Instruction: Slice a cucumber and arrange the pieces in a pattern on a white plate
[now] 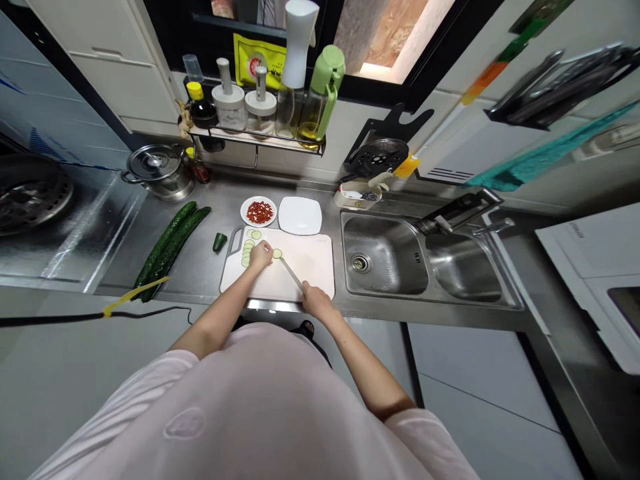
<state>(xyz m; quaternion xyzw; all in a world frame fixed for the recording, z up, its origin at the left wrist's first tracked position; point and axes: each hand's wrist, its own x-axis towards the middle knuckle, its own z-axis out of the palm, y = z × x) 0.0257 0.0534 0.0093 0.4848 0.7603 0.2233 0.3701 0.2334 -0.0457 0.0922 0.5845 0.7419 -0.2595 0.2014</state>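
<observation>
Holding a knife (291, 271), the right hand (316, 300) is closed tight around the handle, with the blade pointing far and to the left. The left hand (260, 255) has its fingers bent in close on the cutting board (313, 257). I cannot tell if it has hold of anything.

Some cutting is done. Thin cucumber slices (247, 245) lie in a row on the left side of the board, and two more sit at its far left. One loose slice (277, 253) lies between the left hand and the knife, by the tip of the blade. A lot is left: the long green cucumbers (173, 243) on the left of the tabletop (200, 267) look whole, not cut yet. A short cucumber end (219, 242) lies just left of the board. The red chili bits (259, 213) look all chopped, on a round plate (243, 212) past the board.

Now the counting: one knife, one board, two long cucumbers, one short end. There are two plates, the round one and a square plate (300, 215) to its right. About seven or eight slices show, but some overlap, so I cannot be sure.
</observation>
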